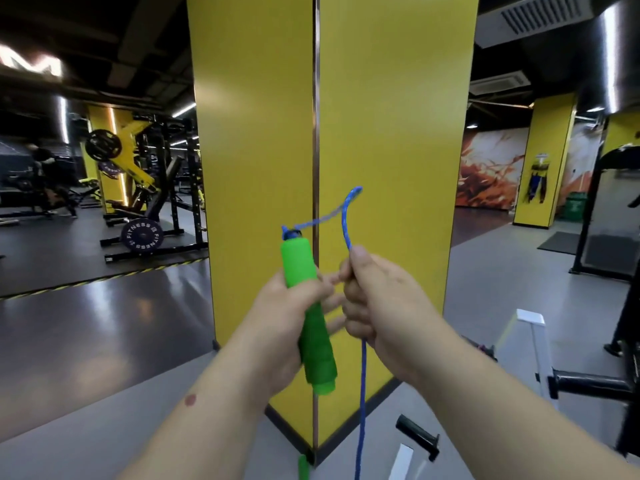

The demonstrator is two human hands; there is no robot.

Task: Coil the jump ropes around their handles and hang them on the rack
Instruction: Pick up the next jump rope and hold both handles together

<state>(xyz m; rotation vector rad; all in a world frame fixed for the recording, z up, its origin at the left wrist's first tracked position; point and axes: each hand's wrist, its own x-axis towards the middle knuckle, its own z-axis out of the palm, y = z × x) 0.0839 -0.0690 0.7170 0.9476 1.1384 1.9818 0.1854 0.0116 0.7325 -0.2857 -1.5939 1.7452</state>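
Note:
My left hand (pixel 280 327) grips a green foam jump-rope handle (pixel 308 306), held nearly upright in front of a yellow pillar. A blue rope (pixel 346 216) leaves the handle's top, arcs up in a loop and comes down into my right hand (pixel 377 299), which grips it in a fist. Below that fist the rope (pixel 362 403) hangs straight down to the bottom edge. The second green handle (pixel 303 467) dangles low near the pillar's foot. No rope is wound on the held handle.
The yellow pillar (pixel 381 133) stands directly ahead. Black and white metal frame parts (pixel 540 344) with a black peg (pixel 417 436) sit at lower right. Weight machines (pixel 138 174) and a person stand far left. Grey gym floor lies all around.

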